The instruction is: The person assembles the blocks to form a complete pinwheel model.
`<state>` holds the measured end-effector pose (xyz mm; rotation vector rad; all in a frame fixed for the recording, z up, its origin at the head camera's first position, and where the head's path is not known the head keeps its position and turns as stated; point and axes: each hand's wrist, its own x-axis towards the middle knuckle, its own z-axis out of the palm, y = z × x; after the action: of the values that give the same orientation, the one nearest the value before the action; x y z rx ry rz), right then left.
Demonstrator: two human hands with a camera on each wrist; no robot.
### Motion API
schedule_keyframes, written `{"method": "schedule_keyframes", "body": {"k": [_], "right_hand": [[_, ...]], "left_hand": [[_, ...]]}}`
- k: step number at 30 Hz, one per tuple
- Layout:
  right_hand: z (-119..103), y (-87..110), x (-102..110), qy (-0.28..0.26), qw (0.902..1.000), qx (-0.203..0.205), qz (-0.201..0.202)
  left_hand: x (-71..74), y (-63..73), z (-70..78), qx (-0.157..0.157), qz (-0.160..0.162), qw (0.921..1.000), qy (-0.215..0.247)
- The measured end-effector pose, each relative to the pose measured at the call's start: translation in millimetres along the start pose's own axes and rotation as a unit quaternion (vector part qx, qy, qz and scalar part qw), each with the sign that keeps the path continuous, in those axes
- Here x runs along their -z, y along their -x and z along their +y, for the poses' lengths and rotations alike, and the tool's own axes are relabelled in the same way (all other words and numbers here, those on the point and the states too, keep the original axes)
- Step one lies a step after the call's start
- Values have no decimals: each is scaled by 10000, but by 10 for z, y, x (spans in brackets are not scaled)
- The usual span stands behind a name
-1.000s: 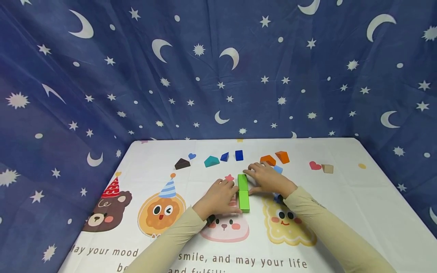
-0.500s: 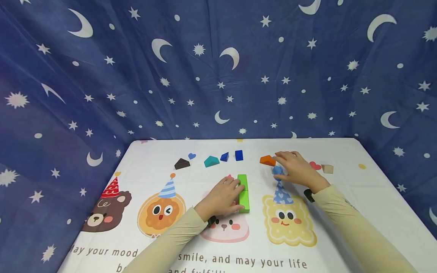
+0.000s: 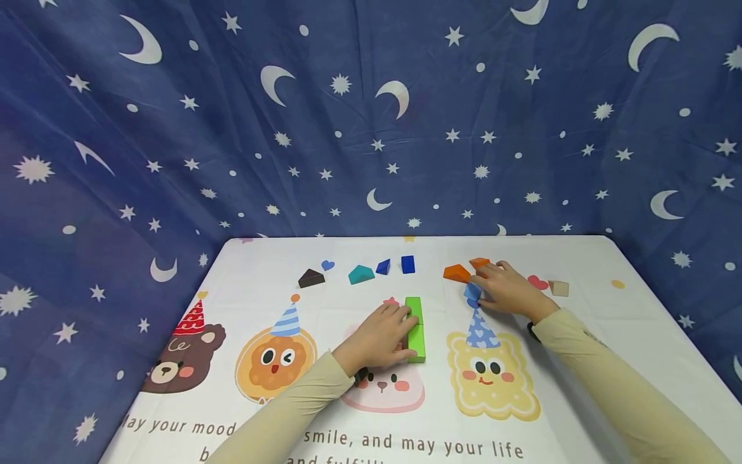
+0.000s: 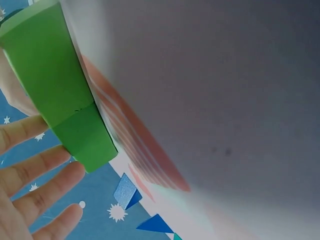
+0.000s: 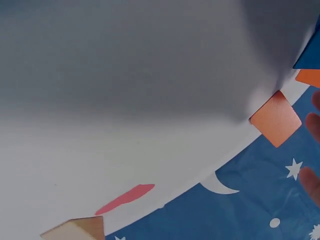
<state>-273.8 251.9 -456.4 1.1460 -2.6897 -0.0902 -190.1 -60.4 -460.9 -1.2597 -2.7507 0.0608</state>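
Note:
Two green rectangular blocks stand end to end in a line on the white tablecloth. My left hand lies along their left side, with its fingertips against the upper block and its thumb by the lower one. In the left wrist view, the fingers look fairly straight and spread beside the green blocks. My right hand pinches a small light blue block between thumb and fingertips, low over the cloth. At the right wrist view's edge, part of the blue block shows beside the fingertips.
Two orange blocks lie just behind my right hand, the other one partly covered. Farther left are two dark blue blocks, a teal block and a dark brown block. A beige block sits at right.
My right hand has left the upper end of the green blocks, moved right and closed in on the light blue block. My left hand has shifted slightly, its fingertips now over the green blocks' edge.

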Motion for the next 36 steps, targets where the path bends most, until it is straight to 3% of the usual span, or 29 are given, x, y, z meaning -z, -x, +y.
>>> {"method": "schedule_keyframes", "body": {"k": [8, 16, 27, 36], "right_hand": [[56, -60, -83, -45, 9997, 241, -93], [49, -62, -80, 178, 9990, 379, 142], [24, 5, -28, 601, 9968, 428, 303], [52, 93, -7, 627, 9958, 546, 394]], "left_hand": [[-7, 2, 19, 25, -63, 10000, 56], [-2, 8, 26, 61, -98, 9999, -2], [-10, 10, 12, 60, -6, 10000, 56], [-5, 11, 11, 71, -34, 10000, 24]]}}
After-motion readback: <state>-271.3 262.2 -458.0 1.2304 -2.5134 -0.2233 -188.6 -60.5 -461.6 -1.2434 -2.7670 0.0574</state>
